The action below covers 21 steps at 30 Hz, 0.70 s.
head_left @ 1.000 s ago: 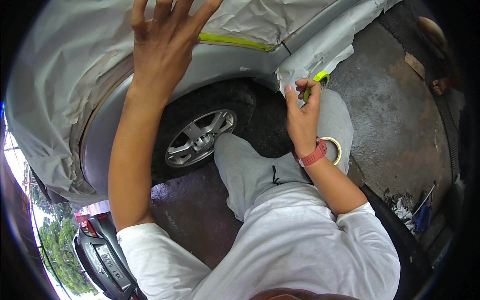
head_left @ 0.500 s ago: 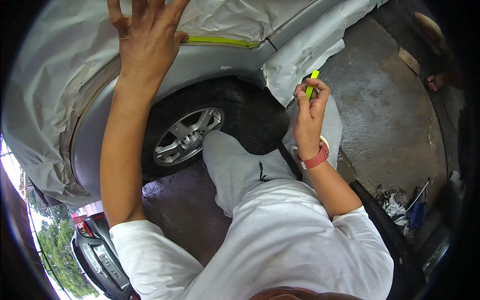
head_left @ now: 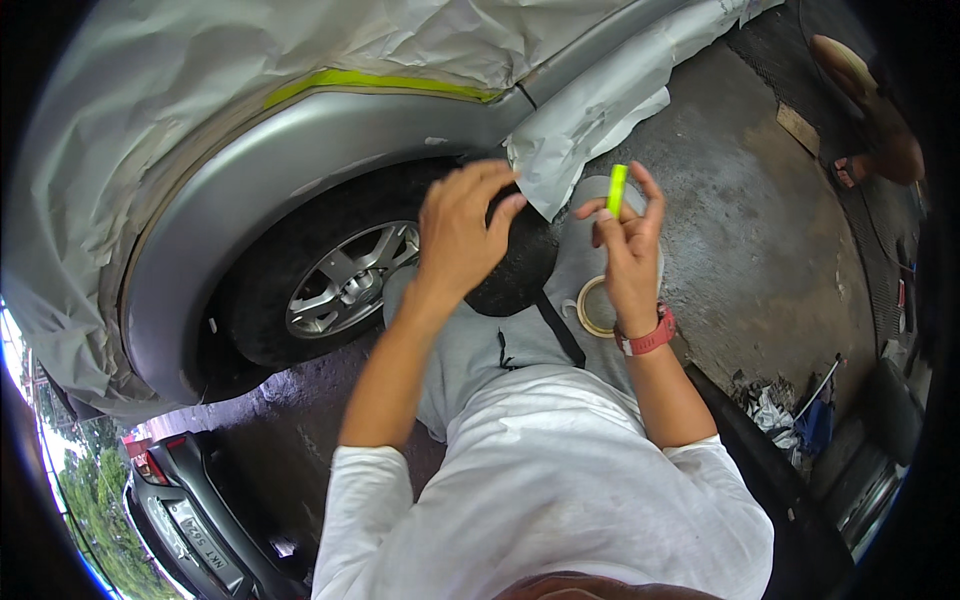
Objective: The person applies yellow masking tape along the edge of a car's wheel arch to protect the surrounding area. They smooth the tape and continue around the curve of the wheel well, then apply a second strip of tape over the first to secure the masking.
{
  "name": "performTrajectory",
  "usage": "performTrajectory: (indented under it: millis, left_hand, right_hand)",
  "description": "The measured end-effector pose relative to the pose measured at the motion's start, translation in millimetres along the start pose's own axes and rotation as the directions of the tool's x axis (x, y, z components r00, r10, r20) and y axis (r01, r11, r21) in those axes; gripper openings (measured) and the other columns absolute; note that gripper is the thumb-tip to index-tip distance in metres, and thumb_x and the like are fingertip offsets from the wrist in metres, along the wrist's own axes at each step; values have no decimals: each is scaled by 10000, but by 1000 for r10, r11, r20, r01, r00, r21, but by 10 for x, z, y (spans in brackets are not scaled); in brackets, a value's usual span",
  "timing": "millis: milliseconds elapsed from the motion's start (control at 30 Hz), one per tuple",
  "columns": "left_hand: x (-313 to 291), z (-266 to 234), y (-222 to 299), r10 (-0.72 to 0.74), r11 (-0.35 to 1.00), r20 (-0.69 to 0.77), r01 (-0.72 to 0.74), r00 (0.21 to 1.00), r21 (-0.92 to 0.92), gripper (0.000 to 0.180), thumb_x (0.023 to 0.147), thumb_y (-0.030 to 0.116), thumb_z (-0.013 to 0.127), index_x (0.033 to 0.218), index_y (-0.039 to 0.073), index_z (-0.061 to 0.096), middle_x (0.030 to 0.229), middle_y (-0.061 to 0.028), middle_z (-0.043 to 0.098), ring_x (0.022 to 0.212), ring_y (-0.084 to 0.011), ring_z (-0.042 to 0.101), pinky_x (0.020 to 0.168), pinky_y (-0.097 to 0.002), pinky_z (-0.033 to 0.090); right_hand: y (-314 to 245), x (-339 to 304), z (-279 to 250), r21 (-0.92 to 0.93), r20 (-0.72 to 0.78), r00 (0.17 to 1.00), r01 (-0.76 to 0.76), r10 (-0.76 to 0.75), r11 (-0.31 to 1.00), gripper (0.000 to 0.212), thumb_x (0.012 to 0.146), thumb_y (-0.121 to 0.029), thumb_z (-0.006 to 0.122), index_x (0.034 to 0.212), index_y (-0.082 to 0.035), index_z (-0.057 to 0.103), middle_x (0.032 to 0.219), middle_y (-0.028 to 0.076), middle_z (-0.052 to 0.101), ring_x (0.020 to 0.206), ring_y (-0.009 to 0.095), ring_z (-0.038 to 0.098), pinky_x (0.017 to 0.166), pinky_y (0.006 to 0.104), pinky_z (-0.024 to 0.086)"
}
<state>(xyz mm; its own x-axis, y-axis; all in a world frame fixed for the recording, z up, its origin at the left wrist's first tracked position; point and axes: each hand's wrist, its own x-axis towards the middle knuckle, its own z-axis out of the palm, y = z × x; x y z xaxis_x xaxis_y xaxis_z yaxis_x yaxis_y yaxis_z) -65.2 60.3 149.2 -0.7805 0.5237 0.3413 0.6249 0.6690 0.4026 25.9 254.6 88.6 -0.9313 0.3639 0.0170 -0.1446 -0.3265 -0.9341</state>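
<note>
My right hand (head_left: 630,255) holds a roll of bright yellow-green tape (head_left: 618,188), seen edge-on in its fingers. To its left, my left hand (head_left: 462,228) hangs in the air before the tyre (head_left: 260,290), fingers slightly blurred, apart and holding nothing. Along the top of the silver fender (head_left: 300,140) runs a yellow-green tape strip (head_left: 390,83), at the edge of crinkled masking paper (head_left: 430,40). A beige tape roll (head_left: 584,318) shows next to my right wrist; whether it rests on my leg or hangs there, I cannot tell.
A loose paper flap (head_left: 545,165) hangs right of the wheel arch. Another person's leg (head_left: 865,90) is at the far right, near a cardboard piece (head_left: 798,130). Rags (head_left: 770,420) lie lower right on the wet-looking floor (head_left: 740,230). A dark car (head_left: 200,520) stands lower left.
My left hand has left the tape strip on the fender and come down and right, close to my right hand. My right hand still holds the yellow-green roll, slightly lower.
</note>
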Motion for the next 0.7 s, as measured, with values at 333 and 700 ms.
performTrajectory:
  millis: [333, 700]
  left_hand:
    - [-1338, 230, -391, -482, 842, 53, 479, 875, -250, 288, 941, 137, 759, 1215, 45, 758, 1199, -131, 748, 1074, -280, 723, 959, -383, 557]
    - [-1251, -1257, -362, -264, 925, -538, 368, 800, 93, 303, 927, 141, 779, 1219, 63, 760, 1221, -109, 741, 1139, -315, 685, 989, -419, 528]
  right_hand:
    - [228, -42, 479, -48, 176, 979, -94, 101, 994, 524, 1114, -124, 528, 1594, -93, 319, 979, 42, 707, 636, 16, 465, 580, 183, 390]
    - [4, -31, 837, -84, 301, 953, -16, 40, 996, 533, 1121, -138, 540, 1601, -108, 310, 976, 60, 723, 645, 31, 466, 609, 198, 404]
